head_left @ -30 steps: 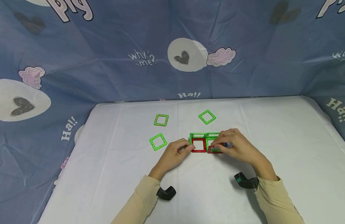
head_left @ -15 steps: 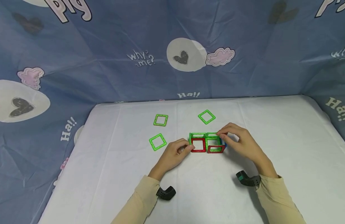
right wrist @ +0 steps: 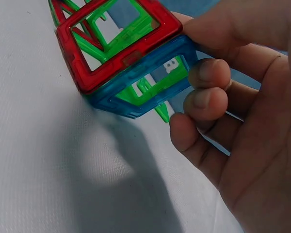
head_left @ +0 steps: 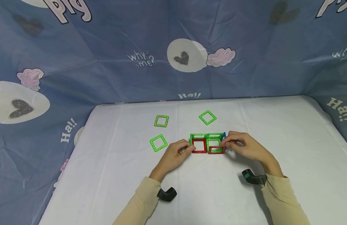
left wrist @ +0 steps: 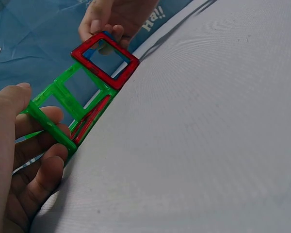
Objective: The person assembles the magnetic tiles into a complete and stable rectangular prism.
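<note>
A frame structure of magnetic tiles stands on the white cloth. Green tiles form its back row [head_left: 199, 136] and its left end [left wrist: 46, 124]. A red tile [head_left: 199, 152] lies low in the left half; another red tile [left wrist: 91, 65] stands at the front of the right half. The blue tile [right wrist: 136, 68] closes the right end, its edge meeting the upright red one. My left hand [head_left: 174, 154] grips the left green tile, thumb at its top corner. My right hand [head_left: 245, 145] pinches the blue tile near the red tile's top corner, other fingers curled against its outer side.
Three loose green square tiles lie flat beyond the structure: one at the back left [head_left: 161, 125], one nearer the left hand [head_left: 154, 146] and one at the back right [head_left: 202, 120]. A blue printed cloth [head_left: 120, 81] hangs behind the table.
My right hand has gone from the front red tile up to the back right corner, then down to the right end by the blue tile. My left hand has stayed in place.
</note>
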{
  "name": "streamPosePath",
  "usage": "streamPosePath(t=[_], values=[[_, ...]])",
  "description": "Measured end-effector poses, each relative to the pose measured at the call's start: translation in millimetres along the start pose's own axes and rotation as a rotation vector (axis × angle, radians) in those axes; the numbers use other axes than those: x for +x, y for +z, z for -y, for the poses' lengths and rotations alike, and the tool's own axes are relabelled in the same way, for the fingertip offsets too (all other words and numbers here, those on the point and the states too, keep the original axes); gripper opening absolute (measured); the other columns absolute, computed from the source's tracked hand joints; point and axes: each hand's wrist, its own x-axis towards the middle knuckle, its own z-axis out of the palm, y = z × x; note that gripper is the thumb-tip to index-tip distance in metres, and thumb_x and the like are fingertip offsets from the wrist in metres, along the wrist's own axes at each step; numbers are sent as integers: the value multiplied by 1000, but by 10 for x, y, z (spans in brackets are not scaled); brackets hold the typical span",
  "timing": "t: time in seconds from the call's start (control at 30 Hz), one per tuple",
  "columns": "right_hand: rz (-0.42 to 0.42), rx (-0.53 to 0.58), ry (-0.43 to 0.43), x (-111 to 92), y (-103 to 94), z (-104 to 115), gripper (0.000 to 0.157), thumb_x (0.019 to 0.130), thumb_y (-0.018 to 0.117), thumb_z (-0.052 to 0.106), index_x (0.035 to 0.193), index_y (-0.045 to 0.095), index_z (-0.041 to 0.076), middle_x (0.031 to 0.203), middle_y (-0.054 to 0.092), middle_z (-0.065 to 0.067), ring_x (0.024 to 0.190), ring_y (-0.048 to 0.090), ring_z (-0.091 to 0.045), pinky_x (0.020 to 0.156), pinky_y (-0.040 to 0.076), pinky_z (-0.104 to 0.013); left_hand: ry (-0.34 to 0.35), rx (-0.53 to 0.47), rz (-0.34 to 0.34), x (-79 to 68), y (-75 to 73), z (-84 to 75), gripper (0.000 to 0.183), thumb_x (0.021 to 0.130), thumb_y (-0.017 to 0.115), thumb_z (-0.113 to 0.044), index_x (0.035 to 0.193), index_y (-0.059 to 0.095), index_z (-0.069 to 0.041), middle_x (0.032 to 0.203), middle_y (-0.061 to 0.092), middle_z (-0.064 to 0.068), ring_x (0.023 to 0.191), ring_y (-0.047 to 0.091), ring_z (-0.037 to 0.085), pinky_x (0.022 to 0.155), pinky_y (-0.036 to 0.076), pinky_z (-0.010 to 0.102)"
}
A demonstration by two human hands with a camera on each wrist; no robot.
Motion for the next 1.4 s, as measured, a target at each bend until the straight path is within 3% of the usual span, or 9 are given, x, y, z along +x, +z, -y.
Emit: streamPosePath(t=[0.17,0.57,0.77,0.9,1.0,1.1,1.2,1.4], values=[[20,9,4,6,-21,-3,18,94,57,7,101,70,16,83,58,-12,73,48,-10,65,42,-27,6,-6,-4,14,0,-4,25,95,52,-45,93,68,-26,84,60,-17,64,46,6,58,41,20],[23,33,17,-6,-58,-39,15,94,56,8,101,69,12,91,62,-8,81,52,-11,74,44,-23,21,-15,-5,49,12,-33,27,95,52,-45,92,68,-23,83,60,-16,64,46,6,58,40,20],[-67,202,-46,-43,-60,-146,24,96,47,0,119,54,-4,90,54,-12,79,51,-20,71,44,-24,26,-10,-3,61,5,-45,25,95,52,-43,93,68,-24,84,61,-16,65,47,5,59,42,20],[-200,311,-58,-91,-18,-257,30,96,42,-2,126,44,-8,84,47,-9,74,46,-22,66,41,-29,17,-7,1,57,10,-36,24,95,53,-42,93,68,-24,85,61,-17,66,48,5,61,43,21],[-337,304,-10,-134,51,-315,29,97,44,3,124,46,-6,90,50,-12,78,51,-19,66,44,-23,9,-6,11,46,11,-30,25,95,53,-44,94,69,-25,85,61,-17,67,47,5,61,42,21],[-423,226,-11,-144,151,-335,23,96,46,3,117,49,-7,95,52,-18,82,54,-15,69,44,-19,9,-3,11,30,6,-27,25,94,53,-45,94,68,-26,86,62,-18,67,47,5,62,42,21],[-448,120,-24,-148,255,-302,15,95,48,0,109,51,-5,98,54,-19,85,53,-9,77,44,-16,2,1,-4,16,-1,-16,22,94,54,-44,93,68,-27,85,61,-17,67,47,4,62,42,21],[-415,-45,27,-213,378,-28,14,92,56,0,106,56,3,89,54,-6,79,51,-6,71,42,-17,-27,17,-8,-13,-18,-21,21,93,54,-46,93,67,-30,87,62,-18,67,49,4,62,43,20]])
